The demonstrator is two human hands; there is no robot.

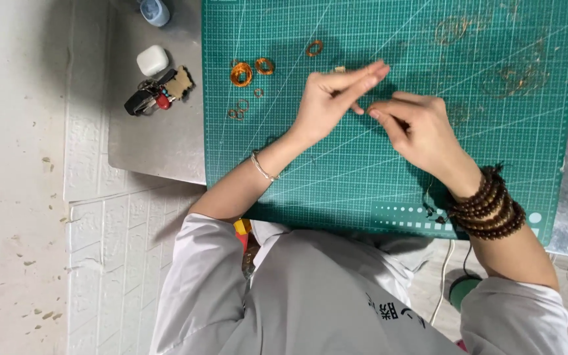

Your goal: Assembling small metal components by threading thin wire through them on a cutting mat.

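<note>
1. The bench (pixel 159 141) carried a green cutting mat (pixel 494 171), and both hands worked above the mat's middle.
2. The left hand (pixel 327 98) had its fingers stretched toward the right, tips pinched together. The right hand (pixel 419 128) was curled, thumb and forefinger closed. Whatever they gripped was too fine to see; it looked like thin wire.
3. If wire, its long axis probably ran left-right between the two pinches, but that could not be confirmed.
4. Copper wire coils (pixel 241 73) lay on the mat, left of the left hand, well apart from it.
5. A key bunch (pixel 159 92) and white case (pixel 152 60) sat on the bench beside the mat.
6. Judged from this, keeping both pinches close and the pull even would suit such fine stuff.
</note>
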